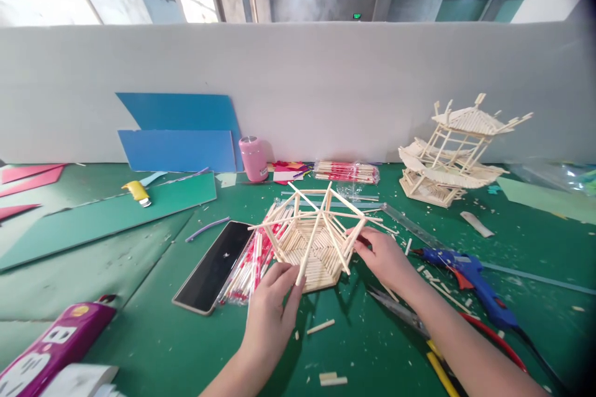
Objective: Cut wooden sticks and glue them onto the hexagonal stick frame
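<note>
Spread wide from left to right: green surface (pixel 139 335), littered with wood chips and short stick offcuts. Along the far edge, leaning on the grey wall: blue boards (pixel 179 130). Flat at the far left: a long green sheet (pixel 107 214), with a yellow cutter (pixel 136 191) lying on it. Far right: a finished stick pagoda (pixel 454 152), tiered roofs upturned, well apart from both hands. Centre, just beyond the hands: a hexagonal stick frame (pixel 313 239) (a slatted floor with slanting rods rising from the corners and meeting above), resting on the surface. Left hand (pixel 270 313) at the near edge of the frame, fingers (pixel 291 282) pinched round the lower end of one slanting rod. Right hand (pixel 384 257) at the frame's right side, fingers curled closed round a corner rod. Just left of the frame: a bag of red-and-white sticks (pixel 249 263), partly under it, and beside that a black phone (pixel 215 265), face up. Right of the right hand: a blue glue gun (pixel 468 273), near a clear ruler (pixel 412 226). Far centre: a pink cylinder (pixel 253 159) and another stick packet (pixel 347 172). Near left corner: a purple pouch (pixel 51 341).
</note>
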Action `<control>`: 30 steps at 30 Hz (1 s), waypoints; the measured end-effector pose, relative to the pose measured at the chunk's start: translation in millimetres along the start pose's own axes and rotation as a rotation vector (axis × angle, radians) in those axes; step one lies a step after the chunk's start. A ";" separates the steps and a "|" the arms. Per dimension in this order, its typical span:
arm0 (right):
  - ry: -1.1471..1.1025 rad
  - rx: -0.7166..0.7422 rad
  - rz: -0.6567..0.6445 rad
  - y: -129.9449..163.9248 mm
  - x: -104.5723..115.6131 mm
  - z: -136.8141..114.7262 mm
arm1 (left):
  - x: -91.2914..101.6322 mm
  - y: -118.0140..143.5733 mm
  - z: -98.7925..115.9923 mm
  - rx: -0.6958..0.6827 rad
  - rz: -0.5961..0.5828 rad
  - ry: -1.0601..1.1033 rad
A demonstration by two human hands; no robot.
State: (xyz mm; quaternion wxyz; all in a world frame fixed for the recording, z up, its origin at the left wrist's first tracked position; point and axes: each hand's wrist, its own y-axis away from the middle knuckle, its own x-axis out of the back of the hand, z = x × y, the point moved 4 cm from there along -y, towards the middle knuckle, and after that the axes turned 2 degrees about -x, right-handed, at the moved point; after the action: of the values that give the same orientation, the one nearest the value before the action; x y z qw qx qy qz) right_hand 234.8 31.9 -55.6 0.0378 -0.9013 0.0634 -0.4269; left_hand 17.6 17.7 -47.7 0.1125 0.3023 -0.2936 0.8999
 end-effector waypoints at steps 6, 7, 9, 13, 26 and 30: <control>-0.089 -0.031 0.003 3.9 6.2 10.1 | -5.6 -3.0 9.3 -0.021 -0.041 0.000; -0.092 -0.048 0.022 7.4 10.3 13.9 | -5.9 -4.1 11.3 -0.020 -0.043 -0.004; -0.089 -0.076 0.066 16.0 21.0 21.0 | -6.4 -6.5 15.0 -0.019 -0.045 -0.013; -0.078 -0.086 0.107 36.4 41.1 23.6 | -8.5 -10.7 19.6 -0.015 -0.039 -0.044; -0.164 -0.173 0.071 108.7 19.0 2.7 | 17.2 15.1 9.5 -0.018 -0.070 -0.240; -0.137 -0.029 -0.008 107.9 -5.1 -18.1 | 5.4 28.8 19.9 -0.163 -0.316 -0.327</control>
State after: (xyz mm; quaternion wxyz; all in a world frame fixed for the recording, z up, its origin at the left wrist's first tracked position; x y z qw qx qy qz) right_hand 208.8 -74.4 -61.2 0.0273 -0.9292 0.0632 -0.3632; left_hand 11.9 -17.1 -44.9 0.2270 0.4760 -0.3286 0.7836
